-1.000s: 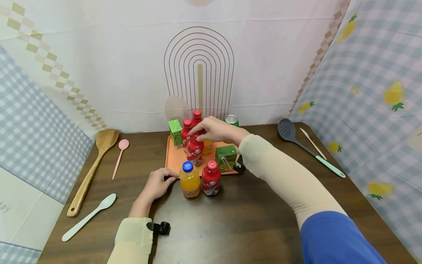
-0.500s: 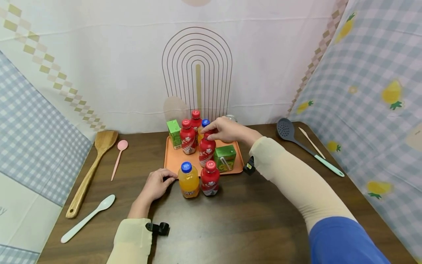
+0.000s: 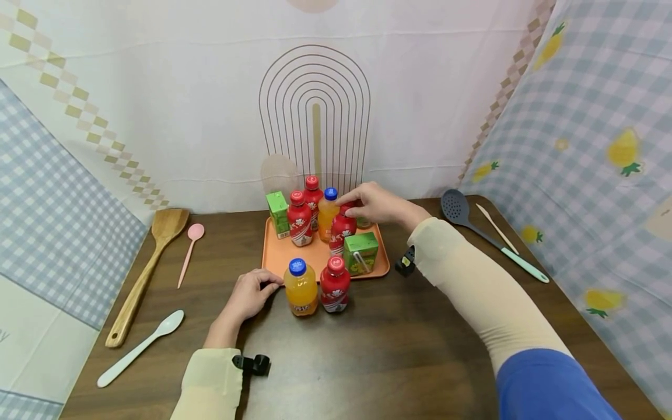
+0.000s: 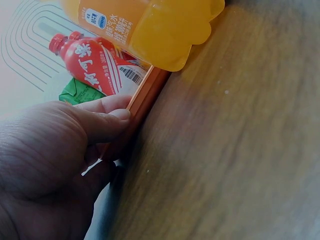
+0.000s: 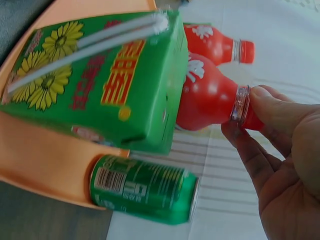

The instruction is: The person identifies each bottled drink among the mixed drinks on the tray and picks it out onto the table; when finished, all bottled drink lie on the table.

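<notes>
My left hand [image 3: 255, 293] pinches the front left rim of the orange tray [image 3: 278, 256] between thumb and fingers. On the tray, my right hand [image 3: 379, 204] grips a red drink bottle [image 5: 207, 95] by its cap and neck. That bottle stands behind a green drink carton [image 3: 361, 254] with straws on its side. Left of the held bottle are a blue-capped orange soda bottle [image 3: 327, 217] and two more red bottles [image 3: 300, 223]. A green can [image 5: 145, 190] is mostly hidden by my right hand in the head view.
Before the tray stand another orange soda bottle [image 3: 301, 291] and red bottle [image 3: 335, 289]. A second green carton [image 3: 278, 213] is at the tray's back left. Left lie a wooden spatula [image 3: 152, 262], pink spoon [image 3: 195, 233] and pale spoon [image 3: 152, 344]; right, a skimmer [image 3: 455, 207] and thin stick [image 3: 496, 224].
The gripped red bottle has moved right and back across the tray, from beside the other red bottles to behind the green carton. My left hand stays at the tray rim.
</notes>
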